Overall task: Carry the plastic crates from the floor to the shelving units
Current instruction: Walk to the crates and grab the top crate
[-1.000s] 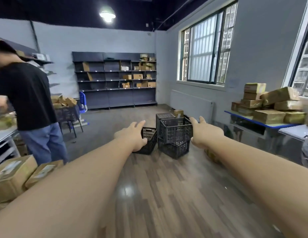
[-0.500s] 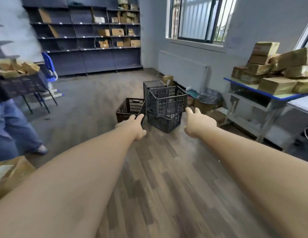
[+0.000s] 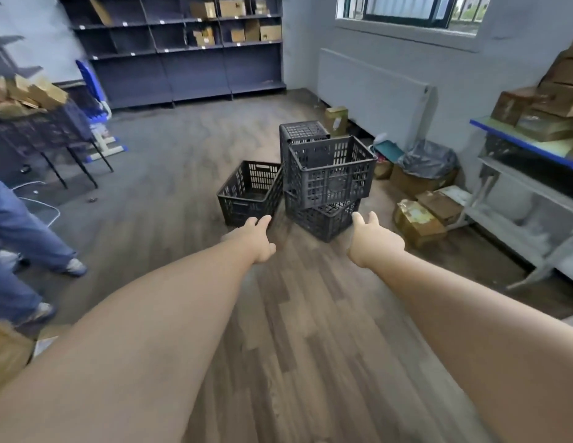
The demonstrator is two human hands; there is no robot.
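Several dark grey slatted plastic crates stand together on the wooden floor. One grey crate (image 3: pixel 331 174) sits tilted on top of a lower crate (image 3: pixel 320 220), with a third upturned crate (image 3: pixel 302 132) behind them. A black crate (image 3: pixel 251 193) rests on the floor to their left. My left hand (image 3: pixel 255 239) reaches forward, fingers apart, just short of the black crate. My right hand (image 3: pixel 373 239) is stretched out, open, beside the lower crate's right corner. Neither hand touches a crate. The dark shelving units (image 3: pixel 183 49) line the far wall.
A person in blue jeans (image 3: pixel 20 238) stands at the left. A loaded crate on a folding stand (image 3: pixel 39 123) is at the far left. Cardboard boxes (image 3: pixel 419 219) lie on the floor at the right, under a table (image 3: pixel 528 145) stacked with boxes. A radiator (image 3: pixel 371 87) lines the right wall.
The view has tilted down and closed in on the crates. Both outstretched arms have dropped lower relative to the stack, and the crates now look larger.
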